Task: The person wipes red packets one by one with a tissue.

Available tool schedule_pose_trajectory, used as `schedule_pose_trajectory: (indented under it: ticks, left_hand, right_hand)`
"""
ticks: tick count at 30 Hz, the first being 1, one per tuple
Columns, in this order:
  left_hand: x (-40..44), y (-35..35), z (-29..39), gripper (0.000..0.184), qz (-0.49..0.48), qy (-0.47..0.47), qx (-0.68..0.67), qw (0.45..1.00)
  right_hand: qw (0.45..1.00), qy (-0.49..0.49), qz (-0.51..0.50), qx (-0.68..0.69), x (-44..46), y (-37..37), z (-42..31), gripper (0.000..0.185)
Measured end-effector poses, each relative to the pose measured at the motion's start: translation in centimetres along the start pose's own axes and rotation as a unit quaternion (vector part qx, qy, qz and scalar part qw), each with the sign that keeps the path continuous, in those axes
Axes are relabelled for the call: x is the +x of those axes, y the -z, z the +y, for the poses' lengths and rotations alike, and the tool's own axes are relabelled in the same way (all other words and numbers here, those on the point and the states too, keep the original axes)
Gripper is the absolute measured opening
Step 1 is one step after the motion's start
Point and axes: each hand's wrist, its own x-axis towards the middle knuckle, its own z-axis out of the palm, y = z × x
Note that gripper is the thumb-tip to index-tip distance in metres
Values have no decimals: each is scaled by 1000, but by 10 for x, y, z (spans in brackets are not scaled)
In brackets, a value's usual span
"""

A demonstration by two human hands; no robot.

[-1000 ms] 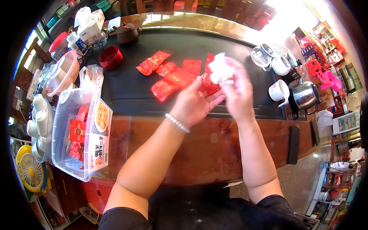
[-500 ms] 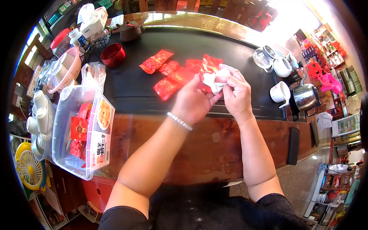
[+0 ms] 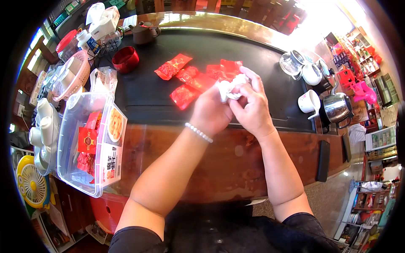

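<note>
My right hand (image 3: 252, 109) has its fingers bent around a crumpled white tissue (image 3: 230, 89). The tissue presses against the thumb side of my left hand (image 3: 210, 110), which wears a bracelet of white beads (image 3: 198, 133). My left palm is turned toward the right hand with its thumb apart; its other fingers are partly hidden behind the tissue and right hand. Just beyond lie several shiny red packets, among them one at the upper left (image 3: 173, 66), one lower down (image 3: 184, 96) and one near my right fingertips (image 3: 230, 68).
At left stands a clear plastic box (image 3: 78, 185) holding red packets. Behind it are a pink basket (image 3: 84, 78) with cups, a red bowl (image 3: 125, 60) and a dark teapot (image 3: 143, 34). A metal kettle (image 3: 336, 108), a white cup (image 3: 308, 101) and a glass pot (image 3: 291, 65) sit at right.
My right hand and the tissue have moved left and slightly down, against my left hand's thumb side. More of the red packet behind them now shows. My left hand has barely moved.
</note>
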Motion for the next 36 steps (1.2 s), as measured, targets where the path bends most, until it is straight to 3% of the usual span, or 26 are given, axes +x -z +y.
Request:
schedule_pose_trajectory:
  ticks: [2,6,10,13,18,26,30,33,34,36]
  left_hand:
    - [-1,-6,-2,45,56,12,-6,998]
    - [-4,-14,0,41,73,-31,22,997]
    - [-6,-21,0,39,86,-35,47,995]
    - [-5,-16,-1,40,72,-14,43,996]
    - [-5,-12,-3,40,60,10,106,993]
    - [-10,-19,-3,42,106,85,210,968]
    - [-11,-19,-5,44,114,82,182,973]
    - [-7,-13,-5,44,125,74,162,976]
    - [-7,-14,-6,43,128,71,157,977]
    - [-8,-17,-8,42,131,66,159,976]
  right_hand:
    - [1000,-8,18,23,1,6,3,12]
    - [995,-87,24,43,-1,8,11,7]
    - [958,-188,82,200,-4,2,18,11]
    - [841,-302,26,449,4,10,1,14]
    - [868,-310,19,386,0,3,-1,18]
    - [911,-260,160,277,-1,5,37,15]
    - [832,-352,232,360,7,25,37,20]
    - [917,-216,134,307,4,26,30,17]
    - [961,-182,103,183,6,25,25,16]
    - [992,-74,71,73,2,16,11,24]
